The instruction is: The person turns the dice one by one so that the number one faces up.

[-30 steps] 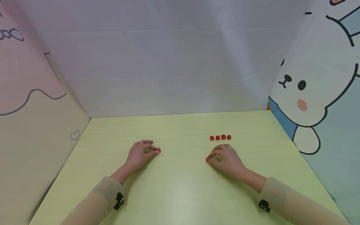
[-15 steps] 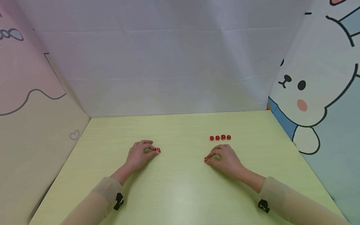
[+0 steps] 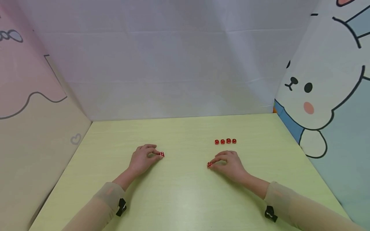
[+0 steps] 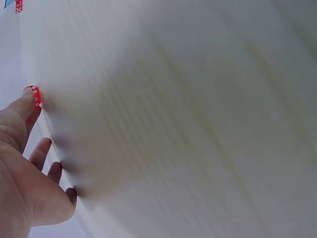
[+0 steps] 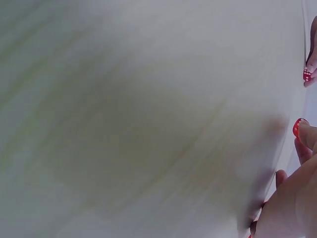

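Between thumb and index finger my left hand (image 3: 144,159) pinches a red die with white dots (image 3: 162,154), low at the tabletop. That die (image 4: 36,95) also shows past the thumb in the left wrist view, where the other fingertips touch the table. My right hand (image 3: 230,165) pinches a second red die (image 3: 209,164), right of the first and slightly nearer me. In the right wrist view this die (image 5: 298,127) sticks out beyond the thumb tip. Beyond the right hand, a row of several red dice (image 3: 225,141) stands on the table.
The pale yellow-green table (image 3: 185,189) stretches under both arms. A white cloth backdrop (image 3: 179,70) rises at its far edge. Printed panels flank it, a pink and cream one (image 3: 37,134) on the left and one with a cartoon animal (image 3: 321,99) on the right.
My right hand has slid a little left with its die, which has turned slightly, so the two pinched dice are closer together. The left hand has stayed in place. The row of dice has not moved.
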The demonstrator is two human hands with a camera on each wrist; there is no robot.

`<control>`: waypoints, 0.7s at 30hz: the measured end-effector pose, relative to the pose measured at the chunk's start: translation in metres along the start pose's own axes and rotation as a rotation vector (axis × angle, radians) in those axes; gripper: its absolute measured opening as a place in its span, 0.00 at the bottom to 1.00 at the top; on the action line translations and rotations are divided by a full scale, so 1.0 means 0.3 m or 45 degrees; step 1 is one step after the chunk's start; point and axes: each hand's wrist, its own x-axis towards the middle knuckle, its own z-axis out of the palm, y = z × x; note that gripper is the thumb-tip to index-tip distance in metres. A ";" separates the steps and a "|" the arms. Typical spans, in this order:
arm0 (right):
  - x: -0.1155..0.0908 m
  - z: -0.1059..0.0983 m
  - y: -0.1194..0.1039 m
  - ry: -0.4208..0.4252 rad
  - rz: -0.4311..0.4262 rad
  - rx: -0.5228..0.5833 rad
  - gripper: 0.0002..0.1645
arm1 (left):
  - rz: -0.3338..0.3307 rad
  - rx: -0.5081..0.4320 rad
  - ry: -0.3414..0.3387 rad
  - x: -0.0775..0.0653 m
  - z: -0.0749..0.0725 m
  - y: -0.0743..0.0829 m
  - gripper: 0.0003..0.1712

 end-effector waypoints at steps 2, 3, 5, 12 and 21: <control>-0.001 0.004 0.000 0.003 0.009 0.013 0.07 | 0.004 -0.001 0.003 0.000 -0.003 0.002 0.11; -0.001 0.006 0.000 0.005 0.014 0.021 0.07 | 0.004 0.000 0.003 0.000 -0.004 0.003 0.11; -0.002 0.009 0.000 0.010 0.022 0.031 0.07 | 0.004 0.001 0.003 0.000 -0.007 0.005 0.10; -0.001 0.013 0.002 0.018 0.001 0.011 0.07 | 0.003 0.010 0.001 0.004 -0.017 0.012 0.10; -0.001 0.009 0.007 0.029 -0.055 -0.021 0.06 | 0.005 0.016 0.002 0.007 -0.027 0.020 0.11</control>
